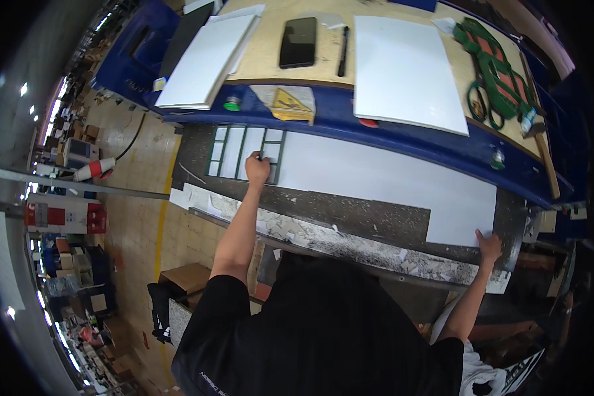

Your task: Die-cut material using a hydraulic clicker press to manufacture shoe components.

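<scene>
A long white sheet lies across the dark worktop, with a stepped lower edge near its right end. On its left end rests a green grid frame, white showing through its openings. My left hand is closed at the frame's right part, fingertips pinched around a small dark thing too hidden to name. At the sheet's lower right corner, my right hand touches the edge with thumb and fingers apart. The undersides of its fingers do not show.
Beyond a blue ledge, a wooden board carries a phone, a black pen, white sheet stacks, green templates, scissors and a hammer. Paper scraps litter the near trough. A metal rail runs left.
</scene>
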The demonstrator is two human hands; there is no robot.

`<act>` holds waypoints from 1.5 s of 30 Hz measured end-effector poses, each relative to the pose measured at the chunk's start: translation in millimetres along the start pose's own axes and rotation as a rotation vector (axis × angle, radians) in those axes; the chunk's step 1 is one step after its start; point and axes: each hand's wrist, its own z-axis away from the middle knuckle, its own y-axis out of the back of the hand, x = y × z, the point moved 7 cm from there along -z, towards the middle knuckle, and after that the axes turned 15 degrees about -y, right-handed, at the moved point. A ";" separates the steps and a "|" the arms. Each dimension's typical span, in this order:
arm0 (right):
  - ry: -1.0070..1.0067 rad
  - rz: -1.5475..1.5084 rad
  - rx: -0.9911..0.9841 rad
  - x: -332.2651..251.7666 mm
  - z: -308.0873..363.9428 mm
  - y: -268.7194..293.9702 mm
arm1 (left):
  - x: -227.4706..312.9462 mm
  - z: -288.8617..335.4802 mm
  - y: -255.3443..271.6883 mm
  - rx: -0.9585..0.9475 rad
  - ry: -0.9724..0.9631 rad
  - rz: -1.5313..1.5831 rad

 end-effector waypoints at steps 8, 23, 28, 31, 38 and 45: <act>-0.126 0.005 0.390 -36.0 65.6 10.1 | -42.3 6.8 33.2 -0.106 0.073 0.315; 0.857 -0.541 -0.561 -483.9 506.2 -72.2 | -222.1 -53.0 109.2 -0.266 -0.093 0.275; 0.971 -0.561 -0.443 -486.2 510.0 -73.4 | -231.1 -49.6 114.5 -0.222 -0.149 0.204; 1.005 -0.555 -0.435 -485.2 513.6 -68.1 | -234.3 -50.0 113.2 -0.255 -0.148 0.273; 0.849 -0.609 -0.822 -475.7 514.8 -68.1 | -223.9 -44.3 118.5 -0.130 -0.182 0.285; 0.790 -0.591 -0.877 -478.2 514.5 -66.7 | -228.6 -45.1 116.1 -0.134 -0.115 0.280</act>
